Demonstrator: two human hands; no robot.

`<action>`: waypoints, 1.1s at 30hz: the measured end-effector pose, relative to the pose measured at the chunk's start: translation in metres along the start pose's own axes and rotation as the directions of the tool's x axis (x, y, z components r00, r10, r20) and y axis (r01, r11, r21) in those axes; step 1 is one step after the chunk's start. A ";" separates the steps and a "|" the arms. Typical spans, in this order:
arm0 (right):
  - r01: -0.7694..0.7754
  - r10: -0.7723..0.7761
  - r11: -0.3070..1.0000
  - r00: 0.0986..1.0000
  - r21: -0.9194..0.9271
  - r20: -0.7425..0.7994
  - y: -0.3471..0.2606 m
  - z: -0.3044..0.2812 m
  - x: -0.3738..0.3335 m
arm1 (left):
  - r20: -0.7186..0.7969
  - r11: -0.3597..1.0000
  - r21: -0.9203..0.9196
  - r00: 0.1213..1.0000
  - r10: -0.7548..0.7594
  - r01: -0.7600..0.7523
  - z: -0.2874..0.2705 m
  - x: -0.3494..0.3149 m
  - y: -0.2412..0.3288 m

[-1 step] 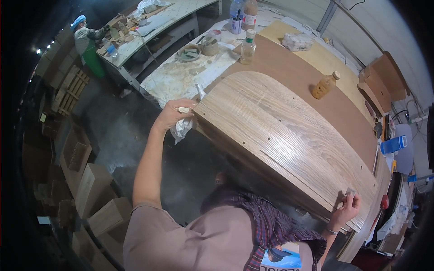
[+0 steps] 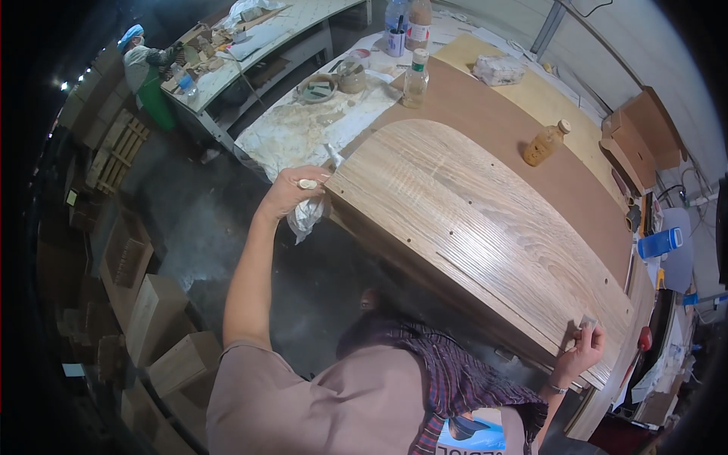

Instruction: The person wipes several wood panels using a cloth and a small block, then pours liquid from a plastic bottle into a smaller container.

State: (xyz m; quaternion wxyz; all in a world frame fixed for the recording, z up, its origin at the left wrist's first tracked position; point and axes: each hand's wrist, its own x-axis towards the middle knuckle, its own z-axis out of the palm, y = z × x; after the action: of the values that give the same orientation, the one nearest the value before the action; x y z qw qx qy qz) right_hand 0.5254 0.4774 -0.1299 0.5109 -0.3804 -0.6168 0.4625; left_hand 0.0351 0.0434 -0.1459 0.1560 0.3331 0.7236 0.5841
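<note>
A wood-grain panel with one curved edge and several small dark holes lies across the bench in front of me. At its left corner my left hand is closed around a crumpled white cloth. A pale, round-ended object also shows between those fingers; its kind is unclear. My right hand rests at the panel's near right end. Its fingertips pinch a small greyish piece against the surface, too small to name.
Beyond the panel, brown board carries an amber bottle lying tilted and an upright clear bottle. A bowl sits on a stained sheet. An open cardboard box and blue bottle are right. A person works far left.
</note>
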 end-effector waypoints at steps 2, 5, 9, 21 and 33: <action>0.005 -0.005 1.000 1.000 -0.007 -0.006 -0.001 0.000 0.000 | -0.050 0.997 -0.054 0.997 -0.061 0.058 0.004 -0.002 -0.002; 0.004 -0.004 1.000 1.000 -0.012 -0.014 -0.004 0.001 -0.001 | -0.165 0.980 -0.068 0.966 -0.198 0.189 0.003 -0.003 0.003; -0.003 0.002 1.000 1.000 -0.012 -0.022 -0.002 0.001 0.000 | -0.482 0.809 -0.578 0.845 -0.231 -0.109 0.001 -0.004 0.061; -0.009 0.007 1.000 0.994 -0.025 -0.108 -0.011 0.010 -0.003 | 0.492 0.624 0.500 0.790 0.365 -0.600 0.248 0.099 0.129; -0.041 0.028 0.997 0.982 -0.068 -0.185 -0.023 0.024 -0.005 | 0.482 0.520 0.641 0.823 0.299 -0.564 0.173 0.084 0.110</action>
State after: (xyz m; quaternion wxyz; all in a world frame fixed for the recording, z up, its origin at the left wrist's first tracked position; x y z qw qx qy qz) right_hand 0.5030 0.4621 -0.1108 0.5437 -0.4502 -0.5763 0.4118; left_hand 0.1125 0.2379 -0.0745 -0.0391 0.6256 0.7573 0.1834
